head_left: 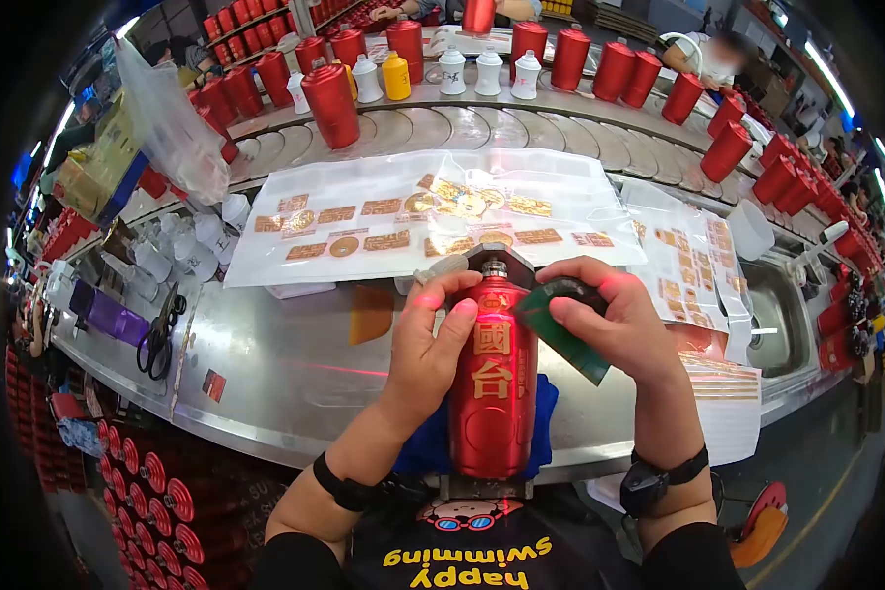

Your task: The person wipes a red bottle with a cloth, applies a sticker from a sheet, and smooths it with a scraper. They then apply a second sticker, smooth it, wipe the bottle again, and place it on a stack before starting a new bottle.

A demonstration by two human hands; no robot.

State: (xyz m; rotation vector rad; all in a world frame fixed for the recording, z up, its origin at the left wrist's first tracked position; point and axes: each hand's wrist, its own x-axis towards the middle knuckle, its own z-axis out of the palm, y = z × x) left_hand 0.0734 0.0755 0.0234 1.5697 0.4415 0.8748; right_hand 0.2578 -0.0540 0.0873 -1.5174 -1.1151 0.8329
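A red bottle (492,403) with gold characters lies lengthwise in front of me, its base toward my chest and its neck pointing away, resting on a blue cloth (428,447). My left hand (433,339) grips the bottle's shoulder, fingers curled over the top. My right hand (615,320) holds a dark green card-like tool (560,329) against the bottle's right shoulder. A grey fixture (501,261) sits at the bottle's neck.
Sheets of gold stickers (403,221) lie on the steel bench (285,364) beyond the bottle, with more sticker sheets (693,265) at right. Scissors (157,339) lie at left. Red bottles (329,98) and white bottles (489,71) stand along the conveyor behind. Another person (708,54) sits far right.
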